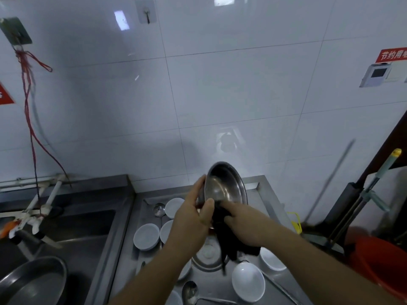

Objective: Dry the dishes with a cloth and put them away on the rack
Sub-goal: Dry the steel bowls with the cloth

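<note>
Drying is going on at centre frame: the left hand [193, 219] is gripping the steel bowl's [224, 186] rim while the right hand [244, 225] is clutching the dark cloth [229, 245] against it. White bowls [146, 236] and ladles [189, 291] are waiting below; no rack is showing.

dim, bluish light; glare on wall tiles [220, 95]; edges warped, soft.

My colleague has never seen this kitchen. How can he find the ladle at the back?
Start at the steel counter right of the sink. Near its back edge, the ladle lies just left of the rearmost white bowl. Its round metal scoop is far smaller than the bowls.
</note>
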A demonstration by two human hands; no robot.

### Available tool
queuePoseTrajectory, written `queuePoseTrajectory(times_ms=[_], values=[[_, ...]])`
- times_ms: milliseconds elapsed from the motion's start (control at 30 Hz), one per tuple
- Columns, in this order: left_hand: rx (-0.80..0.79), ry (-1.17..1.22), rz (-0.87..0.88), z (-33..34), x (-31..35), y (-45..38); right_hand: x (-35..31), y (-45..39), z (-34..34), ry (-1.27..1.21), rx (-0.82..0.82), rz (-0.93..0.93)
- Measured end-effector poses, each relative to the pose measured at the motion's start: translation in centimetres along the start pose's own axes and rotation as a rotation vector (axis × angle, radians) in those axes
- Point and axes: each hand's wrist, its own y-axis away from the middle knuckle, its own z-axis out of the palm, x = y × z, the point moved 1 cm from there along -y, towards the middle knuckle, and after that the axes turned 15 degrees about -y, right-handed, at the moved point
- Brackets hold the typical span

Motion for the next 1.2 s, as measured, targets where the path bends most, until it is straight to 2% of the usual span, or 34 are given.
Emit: queuePoseTrajectory(times_ms=[100,167,233,267,367,433,500,567,633,700,900,967,1067,1200], values=[[-0.060,0.022,-0.004,1.1,-0.7,0.6,-0.1,1.3,1.3,-0.634,-0.030,0.064],[-0.093,0.038,-0.012,1.9,-0.9,1.4,0.3,1.6,2.0,-0.969,-0.017,0.098],[-0.114,0.027,0.007,2.4,-1.0,1.8,0.5,1.4,2.4,-1.161,0.069,0.096],[-0.120,0.016,0.016,2.6,-1.1,1.9,0.6,1.1,2.6,-1.179,0.143,0.098],[-0.117,0.006,-0.014,3.0,-1.1,1.9,0.7,-0.1,2.2,-1.045,0.382,0.087],[-0.131,0.075,-0.087,3.2,-0.8,1.9,0.6,-0.6,1.3,-0.832,0.488,0.007],[-0.102,0.133,-0.114,3.0,-0.5,1.7,1.1,-1.2,0.5,-0.484,0.498,-0.068],[-0.077,0.129,-0.093,2.6,-0.3,1.1,1.4,-2.0,0.1,-0.130,0.422,-0.063],[-0.078,0.087,-0.063,2.3,-0.7,0.4,1.5,-2.6,0.1,-0.117,0.360,0.039],[-0.089,0.028,-0.034,2.2,-1.0,0.1,1.2,-2.6,0.2,-0.366,0.339,0.140],[-0.136,-0.199,0.058,1.8,-2.1,0.0,0.0,-1.2,1.9,-1.451,0.266,0.489],[-0.171,-0.278,0.098,1.4,-2.4,0.2,0.1,-1.5,1.7,-1.706,0.260,0.495],[-0.238,-0.376,0.149,1.0,-2.5,0.4,0.5,-1.8,0.5,-1.845,0.254,0.426],[-0.292,-0.496,0.219,0.5,-2.1,-0.3,1.1,-1.9,-0.8,-1.805,0.228,0.481]])
